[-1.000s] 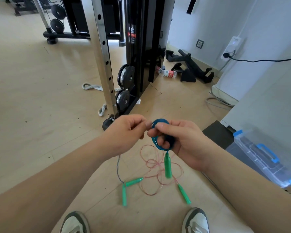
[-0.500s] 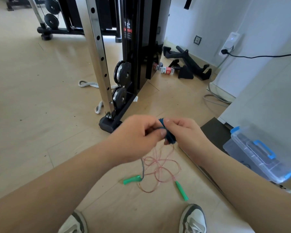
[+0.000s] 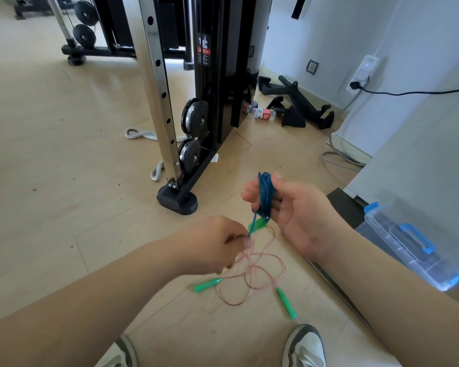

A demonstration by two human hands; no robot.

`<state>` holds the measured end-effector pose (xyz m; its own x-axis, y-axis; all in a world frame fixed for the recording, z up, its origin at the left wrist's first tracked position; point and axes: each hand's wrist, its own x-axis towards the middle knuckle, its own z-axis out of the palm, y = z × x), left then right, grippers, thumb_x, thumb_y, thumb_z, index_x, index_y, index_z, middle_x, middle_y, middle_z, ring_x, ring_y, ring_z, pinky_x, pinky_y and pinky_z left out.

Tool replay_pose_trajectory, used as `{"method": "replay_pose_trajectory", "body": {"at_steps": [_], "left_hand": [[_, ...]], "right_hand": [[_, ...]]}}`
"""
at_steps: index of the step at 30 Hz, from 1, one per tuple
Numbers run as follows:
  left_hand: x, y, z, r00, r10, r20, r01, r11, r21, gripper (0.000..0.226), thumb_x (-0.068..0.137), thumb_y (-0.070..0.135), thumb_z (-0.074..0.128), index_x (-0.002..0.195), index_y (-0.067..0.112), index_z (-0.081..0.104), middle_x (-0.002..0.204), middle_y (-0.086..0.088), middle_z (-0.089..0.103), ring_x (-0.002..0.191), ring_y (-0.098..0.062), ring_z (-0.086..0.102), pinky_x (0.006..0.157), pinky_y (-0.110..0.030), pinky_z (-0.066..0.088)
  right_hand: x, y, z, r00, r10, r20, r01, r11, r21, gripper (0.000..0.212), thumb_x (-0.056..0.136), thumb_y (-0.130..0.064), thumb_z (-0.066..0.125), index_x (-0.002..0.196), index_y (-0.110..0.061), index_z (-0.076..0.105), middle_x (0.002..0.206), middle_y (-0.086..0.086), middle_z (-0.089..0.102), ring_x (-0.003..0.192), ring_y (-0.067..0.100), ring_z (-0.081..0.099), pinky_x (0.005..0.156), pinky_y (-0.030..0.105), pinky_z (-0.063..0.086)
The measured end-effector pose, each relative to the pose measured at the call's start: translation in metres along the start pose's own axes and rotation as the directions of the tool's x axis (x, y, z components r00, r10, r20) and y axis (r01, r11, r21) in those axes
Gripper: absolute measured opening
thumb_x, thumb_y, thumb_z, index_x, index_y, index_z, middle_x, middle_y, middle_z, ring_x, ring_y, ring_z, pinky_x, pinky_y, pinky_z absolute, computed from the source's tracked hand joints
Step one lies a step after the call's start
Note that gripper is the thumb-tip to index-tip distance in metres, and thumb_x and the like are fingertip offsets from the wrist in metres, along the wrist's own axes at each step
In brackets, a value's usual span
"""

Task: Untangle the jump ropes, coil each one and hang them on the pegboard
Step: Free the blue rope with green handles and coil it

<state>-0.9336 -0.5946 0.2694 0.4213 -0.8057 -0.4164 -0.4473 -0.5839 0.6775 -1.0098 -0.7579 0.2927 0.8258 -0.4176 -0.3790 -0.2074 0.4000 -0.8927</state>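
Both hands have drawn apart since the earlier frame, the left hand [image 3: 220, 245] dropping lower. The right hand [image 3: 297, 215] curls round the coiled blue rope [image 3: 265, 192], palm turned up. The left hand pinches the rope's loose end, pulled taut, just beside a green handle [image 3: 259, 223] that hangs from the coil. A tangled pink rope [image 3: 252, 276] lies on the floor [image 3: 64, 154] below, between two shoes.

The coiled rope [image 3: 265, 192] is in my right hand [image 3: 300, 215], my left hand [image 3: 217, 247] below it, the loose rope [image 3: 252, 271] on the floor [image 3: 64, 181] underneath.
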Motion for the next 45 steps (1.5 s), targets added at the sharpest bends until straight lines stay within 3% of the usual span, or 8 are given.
{"method": "replay_pose_trajectory", "body": {"at_steps": [6,9,12,16,21,26,37,45], "left_hand": [[-0.012,0.020,-0.003,0.983,0.182,-0.040,-0.183,0.982,-0.036,0.014,0.099,0.030,0.061,0.100,0.021,0.072,0.083,-0.008,0.071,0.075,-0.025,0.066,0.071,-0.037,0.056],[-0.017,0.025,-0.021,0.935,0.245,-0.255,-0.297,0.936,-0.187,0.011,0.099,0.021,0.064,0.093,0.022,0.073,0.068,0.000,0.065,0.056,-0.012,0.054,0.055,-0.020,0.048],[-0.017,0.020,-0.037,0.866,0.229,-0.445,-0.328,0.931,-0.160,0.014,0.098,0.024,0.067,0.086,0.023,0.074,0.060,0.012,0.062,0.050,0.000,0.048,0.051,-0.010,0.040],[-0.009,0.004,-0.042,0.824,0.108,-0.557,-0.281,0.930,-0.235,0.014,0.096,0.029,0.070,0.084,0.021,0.072,0.059,0.002,0.062,0.053,-0.008,0.050,0.053,-0.020,0.044],[-0.001,-0.007,-0.032,0.927,-0.007,-0.374,-0.075,0.976,-0.206,0.027,0.105,0.037,0.052,0.086,0.027,0.068,0.068,0.001,0.068,0.048,-0.001,0.048,0.053,-0.014,0.043],[0.001,-0.005,-0.018,0.985,-0.030,-0.168,0.004,0.989,-0.151,0.026,0.108,0.036,0.041,0.101,0.028,0.064,0.081,0.001,0.074,0.070,-0.015,0.070,0.079,-0.035,0.058],[0.003,0.007,-0.017,0.994,-0.026,-0.110,-0.037,0.845,-0.534,0.026,0.107,0.012,0.046,0.117,0.011,0.070,0.090,-0.008,0.075,0.092,-0.023,0.075,0.104,-0.046,0.054],[0.003,0.016,-0.010,0.991,0.014,-0.136,-0.088,0.825,-0.558,0.024,0.107,0.036,0.047,0.119,0.026,0.067,0.100,0.000,0.075,0.094,-0.013,0.073,0.103,-0.046,0.054]], "right_hand": [[-0.005,0.005,-0.001,0.991,-0.129,-0.018,0.096,0.811,-0.578,0.042,0.104,-0.043,0.049,0.105,-0.006,0.069,0.106,0.013,0.075,0.101,0.028,0.072,0.106,0.051,0.051],[-0.007,0.012,-0.006,0.995,-0.069,0.078,0.104,0.741,-0.663,0.059,0.100,-0.055,0.044,0.104,-0.002,0.069,0.101,0.024,0.071,0.090,0.031,0.069,0.098,0.053,0.055],[-0.008,0.009,-0.008,0.992,0.014,0.124,0.066,0.783,-0.619,0.050,0.111,-0.043,0.037,0.109,-0.008,0.073,0.088,0.006,0.078,0.075,0.017,0.069,0.076,0.030,0.056],[-0.014,0.004,-0.001,0.966,0.030,0.256,0.076,0.916,-0.395,0.043,0.110,-0.025,0.043,0.099,0.006,0.071,0.096,0.021,0.077,0.067,0.024,0.059,0.065,0.033,0.047],[-0.011,0.003,0.004,0.973,0.009,0.229,0.024,0.989,-0.143,0.044,0.110,-0.028,0.042,0.093,0.000,0.072,0.096,0.025,0.074,0.064,0.021,0.057,0.064,0.031,0.046],[-0.006,0.004,0.007,0.986,-0.019,0.164,0.027,0.999,-0.046,0.036,0.099,-0.038,0.059,0.084,-0.007,0.070,0.090,0.015,0.071,0.067,0.017,0.057,0.069,0.028,0.050],[-0.008,-0.001,0.001,0.993,-0.028,0.117,0.027,1.000,0.007,0.020,0.090,-0.022,0.070,0.075,-0.012,0.061,0.071,0.005,0.058,0.061,0.014,0.049,0.057,0.021,0.047],[-0.008,-0.005,-0.001,0.992,-0.020,0.123,0.015,0.999,0.041,0.037,0.097,-0.032,0.064,0.063,-0.017,0.072,0.078,0.007,0.066,0.064,0.014,0.054,0.066,0.026,0.048]]}}
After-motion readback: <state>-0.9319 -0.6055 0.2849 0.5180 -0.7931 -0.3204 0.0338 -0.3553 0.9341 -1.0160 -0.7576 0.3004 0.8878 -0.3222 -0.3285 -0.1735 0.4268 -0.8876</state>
